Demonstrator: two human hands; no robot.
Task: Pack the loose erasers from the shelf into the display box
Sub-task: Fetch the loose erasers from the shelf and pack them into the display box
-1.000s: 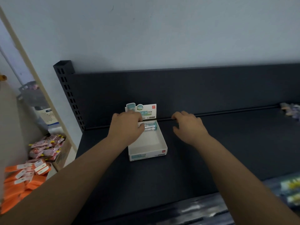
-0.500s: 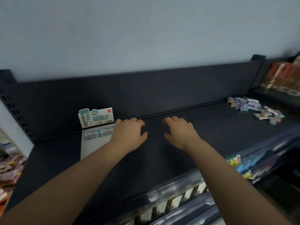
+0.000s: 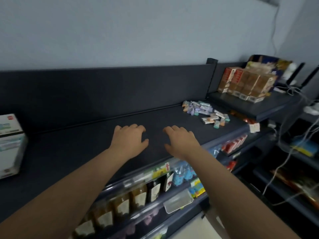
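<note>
Both hands had slid right: left hand (image 3: 129,141) and right hand (image 3: 180,140) spread, holding nothing; display box (image 3: 10,145) far left, erasers (image 3: 203,112) right.

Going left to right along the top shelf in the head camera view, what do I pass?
Display box at the far left edge → left hand → right hand → pile of loose erasers → brown cartons on the raised shelf section at the right.
</note>
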